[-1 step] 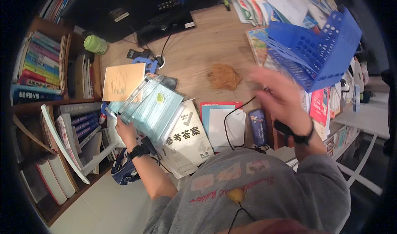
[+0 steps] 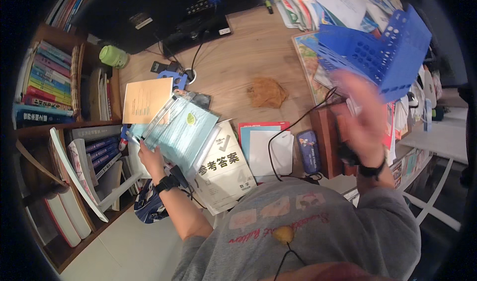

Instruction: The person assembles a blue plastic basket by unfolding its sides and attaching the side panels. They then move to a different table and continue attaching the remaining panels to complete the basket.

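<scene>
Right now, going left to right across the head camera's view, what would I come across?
Colourful shelved books → green container → light blue folder → crumpled brown item → blue pencil case → blurred right hand.

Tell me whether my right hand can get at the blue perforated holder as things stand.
Probably yes: your right hand, though blurred, appears right by the lower edge of the blue perforated holder, and nothing visible seems to block the way. Whether they touch, I can't tell.
</scene>
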{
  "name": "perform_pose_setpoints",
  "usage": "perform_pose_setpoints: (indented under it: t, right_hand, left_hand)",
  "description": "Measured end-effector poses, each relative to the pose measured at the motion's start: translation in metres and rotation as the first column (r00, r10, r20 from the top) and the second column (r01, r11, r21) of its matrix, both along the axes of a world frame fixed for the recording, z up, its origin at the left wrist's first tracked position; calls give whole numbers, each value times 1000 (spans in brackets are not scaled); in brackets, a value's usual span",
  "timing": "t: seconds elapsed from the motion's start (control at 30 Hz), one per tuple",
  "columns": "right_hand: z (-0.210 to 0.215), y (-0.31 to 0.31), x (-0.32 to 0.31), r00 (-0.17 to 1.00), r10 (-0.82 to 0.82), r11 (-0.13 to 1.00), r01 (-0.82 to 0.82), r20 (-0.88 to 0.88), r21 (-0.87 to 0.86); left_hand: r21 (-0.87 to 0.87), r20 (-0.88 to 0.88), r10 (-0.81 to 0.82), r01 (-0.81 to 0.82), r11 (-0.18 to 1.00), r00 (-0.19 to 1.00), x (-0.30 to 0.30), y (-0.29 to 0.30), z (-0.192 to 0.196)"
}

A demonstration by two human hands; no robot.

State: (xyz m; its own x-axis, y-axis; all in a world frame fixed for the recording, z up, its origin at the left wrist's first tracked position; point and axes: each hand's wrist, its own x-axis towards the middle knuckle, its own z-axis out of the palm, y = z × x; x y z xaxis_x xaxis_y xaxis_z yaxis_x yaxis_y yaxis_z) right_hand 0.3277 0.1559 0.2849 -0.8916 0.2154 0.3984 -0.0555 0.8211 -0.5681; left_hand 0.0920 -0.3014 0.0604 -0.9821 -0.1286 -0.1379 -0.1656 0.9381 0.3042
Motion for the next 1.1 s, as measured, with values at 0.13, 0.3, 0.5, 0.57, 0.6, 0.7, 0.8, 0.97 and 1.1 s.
perform_pose_setpoints:
  t: [0.13, 0.3, 0.5, 0.57, 0.6, 0.7, 0.8, 0.97, 1.1]
  right_hand:
    - [45, 69, 4, 698, -466, 637, 691, -544, 342]
    - [1, 137, -7, 573, -773, 403, 775, -273, 487]
    - [7, 174, 58, 375, -877, 319, 922, -299, 219]
    - [14, 187, 89, 322, -873, 336, 941, -365, 27]
    - [14, 191, 100, 264, -891, 316, 945, -370, -87]
    - [20, 195, 141, 283, -771, 323, 946, -570, 33]
    - [39, 198, 181, 295, -720, 364, 931, -628, 19]
    - [61, 227, 240, 181, -887, 309, 916, -424, -256]
    - [59, 276, 286, 548, -651, 191, 788, -525, 586]
  left_hand:
    - [123, -120, -144, 159, 980, 982, 15, 27, 32]
    - [248, -211, -317, 365, 898, 924, 47, 69, 85]
    - [448, -170, -402, 434, 782, 900, 93, 76, 134]
    - [495, -196, -423, 461, 736, 885, 104, 77, 148]
    - [493, -203, -438, 478, 727, 876, 109, 79, 155]
    - [458, -214, -494, 534, 711, 842, 131, 87, 184]
    - [434, -179, -562, 578, 691, 807, 156, 95, 219]
    - [494, -227, -670, 676, 547, 707, 169, 124, 231]
    - [381, -150, -830, 806, 452, 537, 126, 211, 133]
